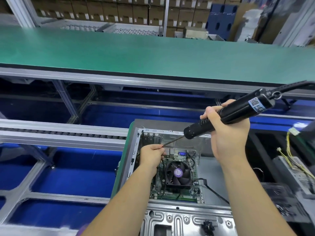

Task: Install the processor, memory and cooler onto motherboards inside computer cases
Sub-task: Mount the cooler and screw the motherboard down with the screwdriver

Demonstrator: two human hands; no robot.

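An open metal computer case [172, 217] lies in front of me with a green motherboard [173, 195] inside. A black cooler fan with a purple hub label [178, 172] sits on the board. My right hand [228, 133] grips a black electric screwdriver [230, 113] tilted down to the left. Its long thin bit [173, 141] runs to my left hand [151, 155], which pinches the bit's tip above the case's far left corner. What the fingertips hold besides the bit is hidden.
A green conveyor belt [153, 53] crosses the scene beyond a roller rail [59, 133]. Blue surfaces lie under the aluminium frame at left. Another case with yellow wires [296, 166] stands at the right. Stacked cartons line the back.
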